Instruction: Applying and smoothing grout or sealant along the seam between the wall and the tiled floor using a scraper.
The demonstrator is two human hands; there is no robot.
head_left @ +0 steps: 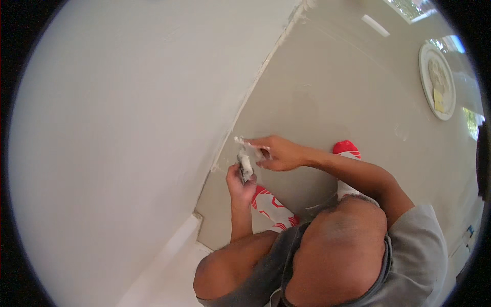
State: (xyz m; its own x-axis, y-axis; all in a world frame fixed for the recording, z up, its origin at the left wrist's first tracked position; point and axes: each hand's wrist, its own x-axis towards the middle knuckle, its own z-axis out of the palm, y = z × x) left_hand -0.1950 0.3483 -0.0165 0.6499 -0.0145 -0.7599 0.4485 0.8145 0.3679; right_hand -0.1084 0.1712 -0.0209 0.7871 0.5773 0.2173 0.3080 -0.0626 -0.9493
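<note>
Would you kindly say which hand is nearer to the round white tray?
Right. The right hand lies left of and below the round white tray in the picture; the left hand lies farther left and lower.

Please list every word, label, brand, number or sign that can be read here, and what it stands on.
None: no text can be read.
Socks: red markings, no legible letters.
Yellow piece on the white disc: too small to tell.
Smeared item in the left hand: too blurred to tell.

1 round white dish (424, 77), right
</note>
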